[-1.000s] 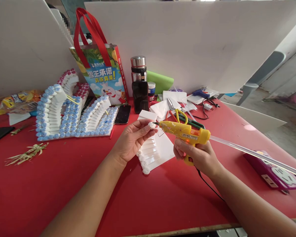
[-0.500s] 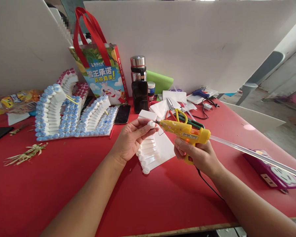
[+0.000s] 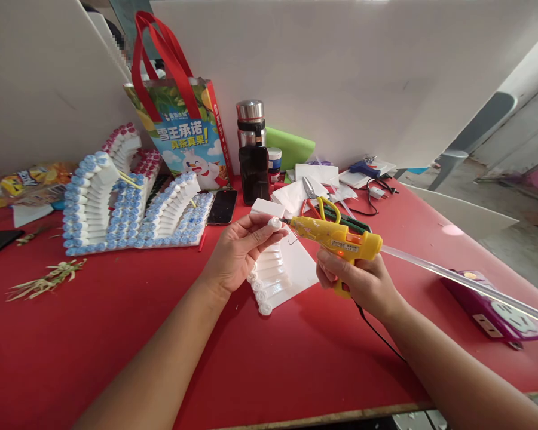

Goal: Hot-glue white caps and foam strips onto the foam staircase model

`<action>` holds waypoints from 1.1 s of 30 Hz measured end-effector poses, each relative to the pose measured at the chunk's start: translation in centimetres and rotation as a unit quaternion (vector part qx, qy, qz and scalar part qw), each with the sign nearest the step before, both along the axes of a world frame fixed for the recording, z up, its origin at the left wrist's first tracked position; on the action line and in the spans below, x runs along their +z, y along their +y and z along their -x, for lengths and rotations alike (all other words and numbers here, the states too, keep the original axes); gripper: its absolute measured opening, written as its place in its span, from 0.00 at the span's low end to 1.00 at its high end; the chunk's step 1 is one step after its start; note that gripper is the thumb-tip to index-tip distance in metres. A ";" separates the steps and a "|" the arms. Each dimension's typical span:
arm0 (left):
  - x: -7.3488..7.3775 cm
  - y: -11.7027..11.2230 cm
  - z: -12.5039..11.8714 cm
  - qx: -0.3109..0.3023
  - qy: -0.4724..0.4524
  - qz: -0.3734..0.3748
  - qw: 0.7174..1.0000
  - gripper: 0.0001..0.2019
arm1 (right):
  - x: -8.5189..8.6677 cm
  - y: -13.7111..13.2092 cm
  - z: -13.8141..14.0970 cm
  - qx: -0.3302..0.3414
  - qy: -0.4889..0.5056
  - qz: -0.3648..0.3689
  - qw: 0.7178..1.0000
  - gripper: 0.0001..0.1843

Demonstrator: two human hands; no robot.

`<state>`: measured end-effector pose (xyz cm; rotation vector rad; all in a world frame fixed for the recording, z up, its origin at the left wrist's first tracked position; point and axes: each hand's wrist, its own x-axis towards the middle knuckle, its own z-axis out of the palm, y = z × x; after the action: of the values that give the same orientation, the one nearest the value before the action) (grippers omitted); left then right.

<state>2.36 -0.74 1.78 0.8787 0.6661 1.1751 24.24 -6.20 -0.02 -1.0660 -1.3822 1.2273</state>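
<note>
My left hand (image 3: 237, 248) pinches a small white rolled piece (image 3: 275, 223) between thumb and fingers. My right hand (image 3: 363, 275) is wrapped round the handle of a yellow hot glue gun (image 3: 329, 234). The gun's nozzle points left and meets, or nearly meets, the white roll. A long clear glue stick (image 3: 457, 278) juts from the back of the gun. Beneath the hands lies a white board (image 3: 301, 269) bearing a curved row of white rolls (image 3: 269, 285) side by side; my left hand hides its upper part.
Blue-and-white roll constructions (image 3: 130, 215) stand at left, before a shopping bag (image 3: 188, 131). A steel thermos (image 3: 250, 119), an upright black phone (image 3: 254, 176) and scissors (image 3: 325, 206) are at the back. A purple power strip (image 3: 497, 310) lies right on the red table (image 3: 260, 376).
Almost nothing differs. Both hands, the white roll and the glue gun hold nearly the same positions.
</note>
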 end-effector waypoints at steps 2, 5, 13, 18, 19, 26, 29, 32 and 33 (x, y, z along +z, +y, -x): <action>0.0 0.0 0.0 0.007 -0.005 -0.006 1.000 0.10 | 0.0 0.0 0.0 -0.002 -0.002 -0.005 1.000 0.20; 0.0 0.0 0.0 0.014 -0.004 -0.018 1.000 0.10 | 0.1 0.0 0.0 0.001 -0.004 -0.008 1.000 0.20; 0.0 0.0 -0.2 0.031 0.005 -0.029 0.999 0.10 | 0.5 -0.3 0.1 0.011 -0.025 -0.008 1.000 0.22; 0.0 0.0 -0.2 0.032 0.000 -0.027 0.999 0.11 | 0.7 -0.4 0.1 0.016 -0.029 -0.008 0.999 0.22; 0.0 0.0 -0.2 0.032 -0.002 -0.026 0.999 0.11 | 0.7 -0.4 0.1 0.017 -0.030 -0.009 0.999 0.22; 0.0 0.0 -0.2 0.032 -0.001 -0.025 0.999 0.11 | 1.0 -0.3 0.3 0.025 -0.012 -0.012 1.000 0.21; 0.0 -0.1 -0.2 0.042 -0.005 -0.026 0.999 0.12 | 1.0 -0.3 0.3 0.030 -0.005 -0.011 0.999 0.20; -0.1 -0.1 -0.2 0.046 -0.006 -0.028 0.999 0.12 | 0.9 -0.3 0.3 0.029 0.000 -0.010 1.000 0.20; -0.1 0.0 -0.2 0.046 -0.006 -0.029 0.999 0.12 | 0.9 -0.3 0.3 0.028 0.000 -0.009 1.000 0.20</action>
<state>2.58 -0.78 1.71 0.8964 0.6717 1.2863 23.90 -6.50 0.93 -1.0208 -1.4293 1.2524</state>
